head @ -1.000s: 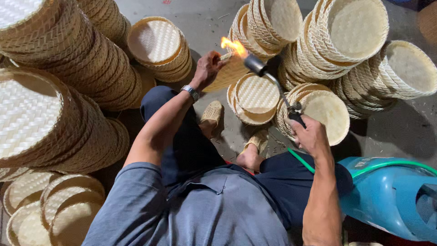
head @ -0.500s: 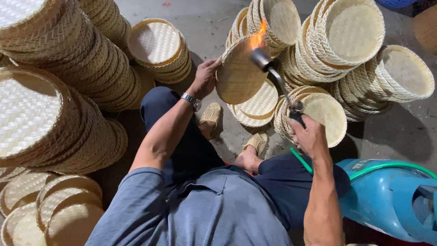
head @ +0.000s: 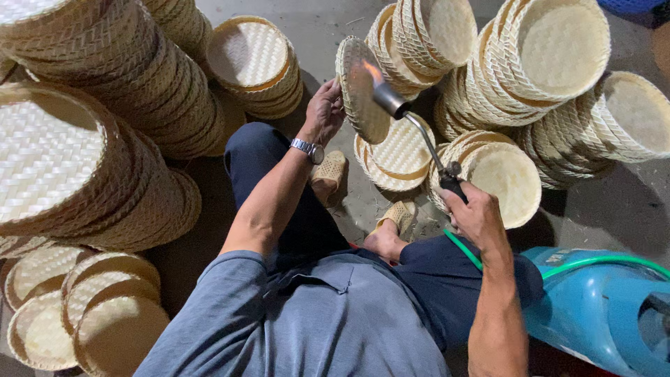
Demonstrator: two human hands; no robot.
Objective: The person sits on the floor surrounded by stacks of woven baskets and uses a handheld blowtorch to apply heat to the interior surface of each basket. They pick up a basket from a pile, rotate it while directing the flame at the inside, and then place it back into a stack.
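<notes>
Nearby, stacked woven baskets [head: 551, 49] ringing tray [head: 359, 87], torch [head: 419, 136], blue gas cylinder [head: 600, 307]

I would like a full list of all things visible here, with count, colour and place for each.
held tray: one, pale woven, upright in left hand, flame on it
torch: one, metal, lit, in right hand
hose: one, green, running from torch toward tank
tank: one, blue, lower right
tray stacks: many, pale woven, on floor all around
floor: grey
watch: one, silver, left wrist
sandals: two, tan, on feet
left hand: grips tray edge
right hand: grips torch handle
</notes>
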